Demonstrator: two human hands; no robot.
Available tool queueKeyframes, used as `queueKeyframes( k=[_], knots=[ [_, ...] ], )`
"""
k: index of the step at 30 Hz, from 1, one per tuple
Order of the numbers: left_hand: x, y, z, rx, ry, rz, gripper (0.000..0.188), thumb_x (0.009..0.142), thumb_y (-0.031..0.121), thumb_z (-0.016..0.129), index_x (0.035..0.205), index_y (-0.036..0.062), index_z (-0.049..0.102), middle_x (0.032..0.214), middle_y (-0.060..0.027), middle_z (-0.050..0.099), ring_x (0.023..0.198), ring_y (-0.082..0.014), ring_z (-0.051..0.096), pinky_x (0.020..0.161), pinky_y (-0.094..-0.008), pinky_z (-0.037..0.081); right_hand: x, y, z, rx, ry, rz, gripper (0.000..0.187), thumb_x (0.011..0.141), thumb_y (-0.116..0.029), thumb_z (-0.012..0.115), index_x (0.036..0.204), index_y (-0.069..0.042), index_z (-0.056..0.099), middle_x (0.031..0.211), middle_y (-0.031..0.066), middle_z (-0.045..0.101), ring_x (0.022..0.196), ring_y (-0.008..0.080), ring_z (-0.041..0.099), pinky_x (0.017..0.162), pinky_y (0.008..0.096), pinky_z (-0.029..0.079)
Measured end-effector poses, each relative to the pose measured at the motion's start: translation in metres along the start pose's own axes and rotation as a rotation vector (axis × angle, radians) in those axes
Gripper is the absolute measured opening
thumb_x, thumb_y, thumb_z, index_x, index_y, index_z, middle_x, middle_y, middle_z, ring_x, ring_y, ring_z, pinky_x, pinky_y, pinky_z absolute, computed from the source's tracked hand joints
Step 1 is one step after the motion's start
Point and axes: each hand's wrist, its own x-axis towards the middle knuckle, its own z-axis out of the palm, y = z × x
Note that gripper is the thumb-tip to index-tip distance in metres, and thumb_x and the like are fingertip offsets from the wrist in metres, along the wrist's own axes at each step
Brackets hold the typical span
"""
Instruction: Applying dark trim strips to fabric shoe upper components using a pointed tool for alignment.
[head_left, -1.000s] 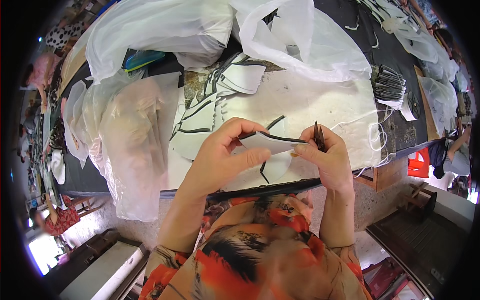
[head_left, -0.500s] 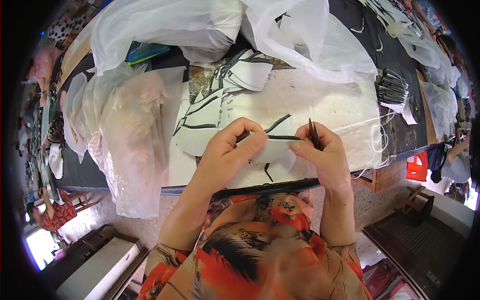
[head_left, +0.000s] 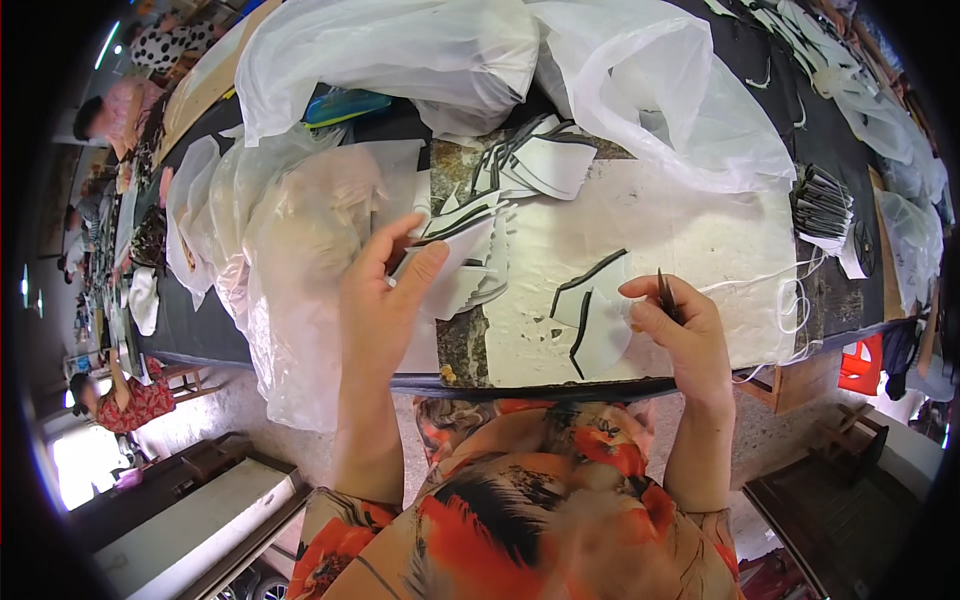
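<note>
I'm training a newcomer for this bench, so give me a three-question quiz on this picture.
1. Which hand holds the dark pointed tool?
2. True or false: the bundled pieces lie to the right of the right hand.
3. What colour is the edging on the two white pieces lying nearest the right hand? A) red B) black C) yellow

Key: 1. The right hand. 2. True. 3. B.

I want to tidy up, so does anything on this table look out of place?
Mainly the white cord at the right: it lies in loose, untidy loops and seems to trail over the table's near edge, where it might snag.
</note>
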Motion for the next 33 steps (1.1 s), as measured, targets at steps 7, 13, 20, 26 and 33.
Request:
queueKeyframes(
  k=[7, 13, 20, 26, 33],
  knots=[
    [-0.018, 0.002, 0.033, 0.692, 0.116, 0.61, 0.034, 0.089, 0.012, 0.08, 0.122, 0.0047, 0.072, 0.126, -0.013, 0.063, 0.115, -0.0257, 0.06, 0.098, -0.0347, 0.047, 0.0, -0.006, 0.0, -0.059, 0.024, 0.038, 0.02, 0.1, -0.013, 0.066, 0.114, -0.001, 0.073, 0.086, -0.0074, 0.054, 0.08, 0.003, 0.047, 0.07, 0.0209, 0.039],
    [-0.032, -0.007, 0.062, 0.318, -0.34, 0.293, 0.025, 0.095, 0.011, 0.074, 0.119, 0.0026, 0.073, 0.114, -0.0084, 0.066, 0.099, -0.0189, 0.065, 0.089, -0.0294, 0.05, -0.006, 0.006, -0.01, -0.248, -0.24, -0.094, 0.021, 0.103, -0.017, 0.062, 0.114, -0.003, 0.073, 0.094, 0.0043, 0.066, 0.087, 0.0135, 0.061, 0.079, 0.0273, 0.049],
    [-0.018, -0.011, 0.097, -0.368, -0.703, -0.447, 0.029, 0.102, 0.011, 0.068, 0.13, 0.0019, 0.067, 0.104, -0.0014, 0.067, 0.093, -0.0099, 0.061, 0.085, -0.0267, 0.05, -0.013, 0.008, -0.011, -0.579, -0.425, -0.382, 0.016, 0.099, -0.015, 0.065, 0.109, -0.007, 0.073, 0.099, 0.011, 0.071, 0.092, 0.0304, 0.067, 0.081, 0.0354, 0.052],
    [-0.029, -0.02, 0.113, -0.565, -0.691, -0.453, 0.013, 0.1, 0.012, 0.072, 0.11, 0.004, 0.068, 0.102, -0.0013, 0.068, 0.091, -0.0093, 0.062, 0.084, -0.0248, 0.05, -0.015, 0.018, -0.005, -0.549, -0.37, -0.404, 0.016, 0.096, -0.014, 0.07, 0.11, -0.008, 0.073, 0.103, 0.0109, 0.072, 0.092, 0.0325, 0.068, 0.082, 0.0378, 0.054],
    [-0.049, -0.037, 0.109, -0.565, -0.475, -0.364, 0.017, 0.099, 0.015, 0.074, 0.111, 0.0052, 0.068, 0.1, -0.001, 0.068, 0.091, -0.0073, 0.062, 0.082, -0.0232, 0.05, -0.02, -0.001, 0.001, -0.094, -0.054, -0.044, 0.017, 0.099, -0.013, 0.071, 0.112, -0.002, 0.069, 0.096, 0.0032, 0.069, 0.082, 0.006, 0.058, 0.072, 0.0257, 0.049]
  ],
)
